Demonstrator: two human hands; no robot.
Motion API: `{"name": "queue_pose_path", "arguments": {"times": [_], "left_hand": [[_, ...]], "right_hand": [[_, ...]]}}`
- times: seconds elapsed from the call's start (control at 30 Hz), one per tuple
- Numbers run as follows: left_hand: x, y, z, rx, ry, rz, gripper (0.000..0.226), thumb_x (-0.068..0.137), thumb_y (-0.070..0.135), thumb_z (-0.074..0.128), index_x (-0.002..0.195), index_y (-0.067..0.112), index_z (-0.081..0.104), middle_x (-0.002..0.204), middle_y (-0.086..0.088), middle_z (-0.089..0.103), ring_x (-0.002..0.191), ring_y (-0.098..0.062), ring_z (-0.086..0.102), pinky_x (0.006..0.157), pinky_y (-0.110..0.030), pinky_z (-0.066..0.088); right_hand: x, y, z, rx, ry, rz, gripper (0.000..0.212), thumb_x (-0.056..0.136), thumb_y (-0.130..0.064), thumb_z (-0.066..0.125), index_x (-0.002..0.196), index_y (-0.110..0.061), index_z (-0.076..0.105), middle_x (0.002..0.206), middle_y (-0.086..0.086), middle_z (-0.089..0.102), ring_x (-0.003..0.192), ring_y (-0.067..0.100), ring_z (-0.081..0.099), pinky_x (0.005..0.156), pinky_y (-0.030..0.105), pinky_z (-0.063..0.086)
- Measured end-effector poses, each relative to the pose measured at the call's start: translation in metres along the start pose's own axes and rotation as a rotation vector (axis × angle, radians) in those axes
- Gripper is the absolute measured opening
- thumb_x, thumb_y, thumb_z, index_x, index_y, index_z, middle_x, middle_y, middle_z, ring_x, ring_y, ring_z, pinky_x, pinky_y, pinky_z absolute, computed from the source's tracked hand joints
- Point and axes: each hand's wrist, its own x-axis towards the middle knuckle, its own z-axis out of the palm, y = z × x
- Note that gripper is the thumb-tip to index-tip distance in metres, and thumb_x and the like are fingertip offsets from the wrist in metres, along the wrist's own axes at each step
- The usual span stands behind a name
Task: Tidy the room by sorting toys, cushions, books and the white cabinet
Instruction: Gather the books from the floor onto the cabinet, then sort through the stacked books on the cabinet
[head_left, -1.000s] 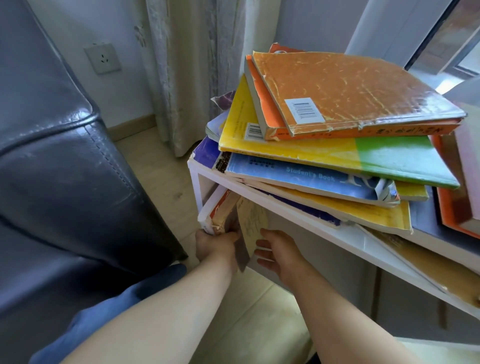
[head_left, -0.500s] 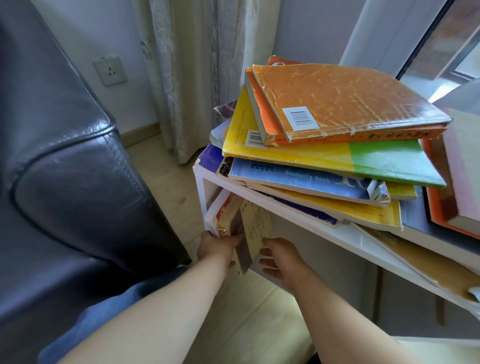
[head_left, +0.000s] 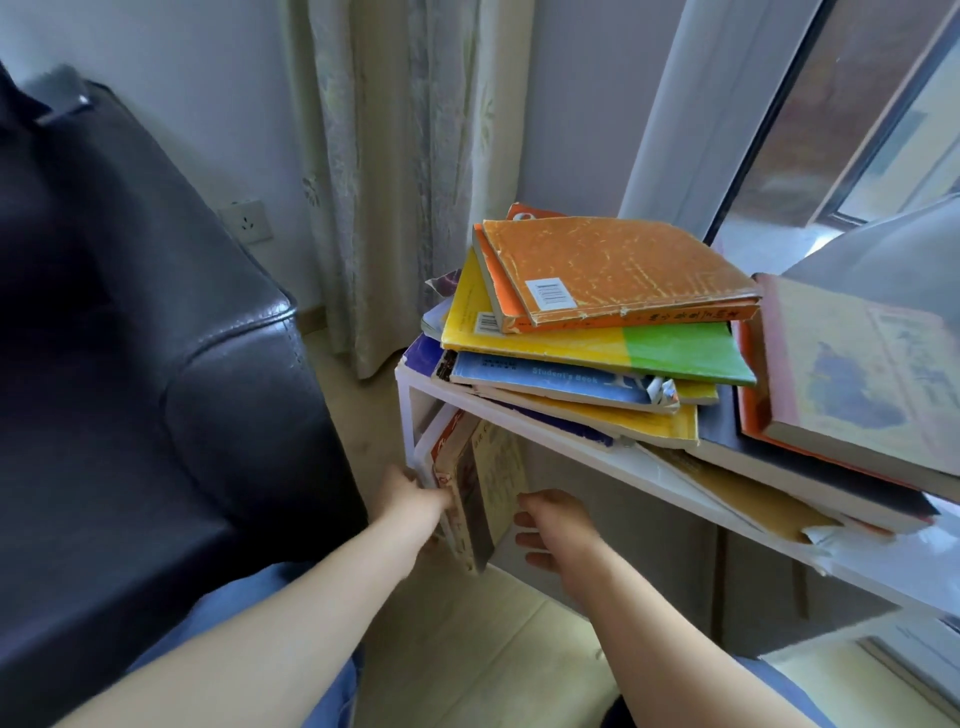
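Observation:
A white cabinet (head_left: 597, 457) stands low at the right, its top loaded with a messy stack of books; an orange book (head_left: 618, 265) lies uppermost. In the open shelf under the top, a few upright books (head_left: 470, 483) lean at the left end. My left hand (head_left: 410, 493) grips these upright books at their lower left edge. My right hand (head_left: 556, 530) is just right of them with its fingers curled, and touches the yellowed outer book; what the fingertips hold is hidden.
A dark leather sofa (head_left: 156, 389) fills the left side, close to the cabinet. Behind are a curtain (head_left: 405, 171), a wall socket (head_left: 248, 222) and a window (head_left: 841, 119). More books (head_left: 857, 374) lie on the cabinet's right part. Pale wooden floor lies below.
The view has pulled back and tilted up, so the cabinet appears lower and farther right. Both hands stay at the upright books in the shelf, shifted slightly right with them.

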Motion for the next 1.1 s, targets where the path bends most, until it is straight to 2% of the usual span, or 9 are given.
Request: {"name": "queue_pose_path", "arguments": {"times": [0.2, 0.37, 0.47, 0.63, 0.7, 0.8, 0.93, 1.0, 1.1], "left_hand": [[-0.063, 0.049, -0.021, 0.058, -0.045, 0.365, 0.011, 0.089, 0.015, 0.059, 0.099, 0.018, 0.056, 0.091, -0.001, 0.061, 0.084, -0.018, 0.064, 0.072, -0.029, 0.055], [-0.105, 0.086, -0.027, 0.156, -0.075, 0.583, 0.005, 0.089, 0.019, 0.059, 0.092, 0.023, 0.056, 0.083, 0.002, 0.064, 0.083, -0.018, 0.066, 0.076, -0.036, 0.056], [-0.12, 0.109, -0.029, 0.26, -0.072, 0.696, 0.006, 0.09, 0.022, 0.059, 0.094, 0.023, 0.055, 0.085, 0.004, 0.065, 0.084, -0.015, 0.066, 0.074, -0.032, 0.055], [-0.129, 0.155, -0.029, 0.551, 0.022, 0.917, 0.003, 0.092, 0.027, 0.053, 0.095, 0.028, 0.051, 0.089, 0.013, 0.059, 0.089, -0.012, 0.059, 0.076, -0.031, 0.053], [-0.124, 0.169, -0.023, 0.672, 0.046, 0.962, 0.007, 0.094, 0.027, 0.049, 0.099, 0.028, 0.051, 0.096, 0.009, 0.061, 0.089, -0.013, 0.059, 0.078, -0.036, 0.055], [-0.11, 0.186, -0.007, 0.926, 0.009, 1.007, 0.025, 0.095, 0.024, 0.043, 0.12, 0.026, 0.048, 0.122, 0.004, 0.056, 0.103, -0.017, 0.056, 0.082, -0.035, 0.052], [-0.08, 0.199, 0.019, 1.092, -0.108, 1.006, 0.046, 0.094, 0.032, 0.047, 0.139, 0.027, 0.036, 0.15, 0.003, 0.029, 0.137, -0.019, 0.028, 0.107, -0.037, 0.035], [-0.067, 0.202, 0.031, 1.217, -0.119, 0.922, 0.059, 0.093, 0.043, 0.048, 0.145, 0.031, 0.024, 0.157, 0.001, 0.012, 0.144, -0.025, 0.012, 0.115, -0.044, 0.02], [-0.056, 0.202, 0.039, 1.335, -0.015, 0.928, 0.062, 0.093, 0.051, 0.042, 0.147, 0.032, 0.017, 0.156, -0.004, 0.016, 0.143, -0.03, 0.015, 0.114, -0.045, 0.019]], "right_hand": [[-0.052, -0.04, -0.019, -0.001, 0.005, -0.179, 0.014, 0.095, -0.024, 0.05, 0.104, -0.017, 0.056, 0.097, 0.006, 0.064, 0.087, 0.021, 0.063, 0.062, 0.026, 0.049], [-0.095, -0.067, -0.038, -0.05, -0.019, -0.322, 0.012, 0.091, -0.025, 0.057, 0.081, -0.02, 0.061, 0.078, 0.003, 0.061, 0.07, 0.019, 0.055, 0.062, 0.028, 0.044], [-0.119, -0.083, -0.056, -0.088, 0.013, -0.369, 0.011, 0.093, -0.023, 0.054, 0.084, -0.018, 0.059, 0.081, 0.002, 0.064, 0.074, 0.017, 0.06, 0.068, 0.028, 0.047], [-0.13, -0.109, -0.086, -0.034, 0.113, -0.433, 0.01, 0.094, -0.02, 0.051, 0.094, -0.014, 0.059, 0.081, 0.002, 0.063, 0.068, 0.015, 0.057, 0.061, 0.025, 0.044], [-0.124, -0.117, -0.096, -0.075, 0.2, -0.476, 0.01, 0.093, -0.019, 0.049, 0.093, -0.015, 0.059, 0.081, 0.0, 0.063, 0.073, 0.014, 0.057, 0.066, 0.026, 0.044], [-0.111, -0.129, -0.107, -0.166, 0.297, -0.533, 0.008, 0.094, -0.02, 0.048, 0.097, -0.02, 0.056, 0.082, -0.008, 0.057, 0.07, 0.006, 0.054, 0.06, 0.02, 0.042], [-0.084, -0.139, -0.113, -0.248, 0.294, -0.498, 0.01, 0.094, -0.023, 0.047, 0.101, -0.021, 0.055, 0.085, -0.009, 0.056, 0.073, 0.006, 0.055, 0.064, 0.02, 0.046], [-0.072, -0.145, -0.117, -0.314, 0.291, -0.461, 0.01, 0.093, -0.024, 0.049, 0.1, -0.021, 0.056, 0.086, -0.007, 0.057, 0.079, 0.01, 0.057, 0.069, 0.023, 0.049], [-0.062, -0.155, -0.119, -0.364, 0.263, -0.391, 0.016, 0.09, -0.023, 0.05, 0.101, -0.017, 0.06, 0.097, 0.002, 0.063, 0.095, 0.018, 0.061, 0.086, 0.031, 0.051]]}}
